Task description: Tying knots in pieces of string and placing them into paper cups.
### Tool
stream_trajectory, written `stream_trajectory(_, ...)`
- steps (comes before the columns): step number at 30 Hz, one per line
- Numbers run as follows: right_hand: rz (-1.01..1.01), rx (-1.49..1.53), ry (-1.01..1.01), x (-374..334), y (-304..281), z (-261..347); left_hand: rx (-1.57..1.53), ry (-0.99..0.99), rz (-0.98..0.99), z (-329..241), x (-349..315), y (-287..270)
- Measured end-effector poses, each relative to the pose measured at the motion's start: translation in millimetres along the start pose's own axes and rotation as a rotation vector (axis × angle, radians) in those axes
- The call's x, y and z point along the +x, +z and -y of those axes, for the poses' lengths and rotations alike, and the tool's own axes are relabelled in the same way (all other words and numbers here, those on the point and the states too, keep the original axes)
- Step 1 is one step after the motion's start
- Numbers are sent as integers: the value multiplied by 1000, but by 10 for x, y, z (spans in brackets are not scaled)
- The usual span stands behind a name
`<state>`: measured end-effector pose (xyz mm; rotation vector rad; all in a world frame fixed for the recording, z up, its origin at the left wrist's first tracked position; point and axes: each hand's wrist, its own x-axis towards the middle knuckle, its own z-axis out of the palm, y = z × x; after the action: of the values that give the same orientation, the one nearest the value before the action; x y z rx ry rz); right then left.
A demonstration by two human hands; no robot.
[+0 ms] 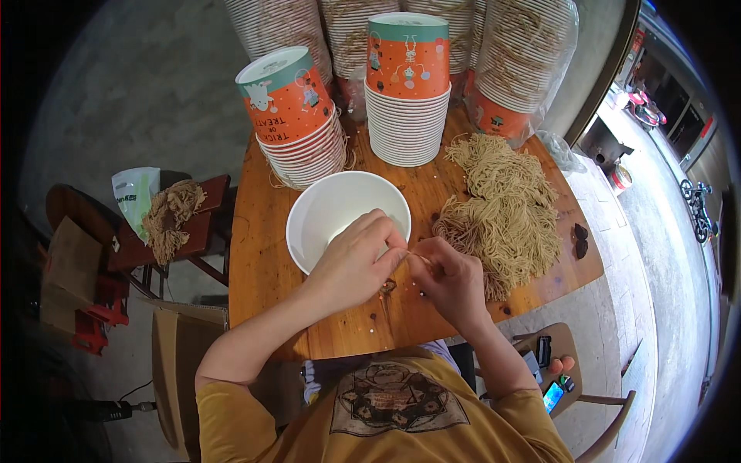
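Note:
A white paper bucket (312,220) stands on the wooden table with its mouth up, in front of me. My left hand (356,258) reaches over its right rim, fingers closed in a pinch. Close beside it, just right of the bucket, my right hand (449,279) is also closed. A short piece of thin tan cord (414,255) shows between the two sets of fingertips; its ends are hidden. Right of my hands lies a big loose heap of tan cords (513,212).
Upside-down stacks of orange and green buckets (285,96) (407,62) stand behind the bucket, with bagged stacks (525,54) farther back. Two dark pieces (580,241) lie near the table's right edge. A stool (208,204) at left bears more cords; a chair (567,347) with a phone stands right.

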<state>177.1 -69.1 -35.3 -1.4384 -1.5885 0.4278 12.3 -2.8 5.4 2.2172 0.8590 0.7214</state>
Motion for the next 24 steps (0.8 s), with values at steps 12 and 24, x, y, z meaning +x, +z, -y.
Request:
stream_trajectory(12,224,403,254,27,-148,-35,225,-7,9,-77,-212,-77)
stream_trajectory(24,398,797,245,170,-306,482,670,149,-66,5,-624,-249)
